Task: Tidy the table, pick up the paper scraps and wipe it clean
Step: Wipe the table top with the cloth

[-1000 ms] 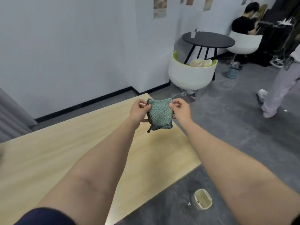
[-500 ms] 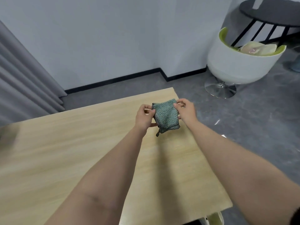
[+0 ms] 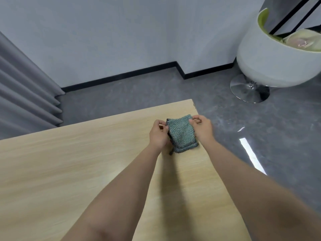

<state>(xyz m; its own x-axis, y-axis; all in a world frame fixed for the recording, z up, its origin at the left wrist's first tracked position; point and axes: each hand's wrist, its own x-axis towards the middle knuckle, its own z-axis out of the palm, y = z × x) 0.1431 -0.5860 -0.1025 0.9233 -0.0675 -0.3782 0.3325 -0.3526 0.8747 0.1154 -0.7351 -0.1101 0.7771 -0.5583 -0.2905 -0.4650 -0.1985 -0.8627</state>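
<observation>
Your left hand (image 3: 159, 133) and right hand (image 3: 203, 128) each pinch a top corner of the folded green cloth (image 3: 181, 133), centre right of frame | bench (image 3: 69, 162) shows no paper scraps | wiping seems not yet started.

Light wood-grain rectangular table (image 3: 69, 171), far right corner in view. Folded green textured cloth with a dark mesh edge (image 3: 181, 133) sits near that corner, close to the right edge; whether it rests on the surface, cannot tell.
</observation>
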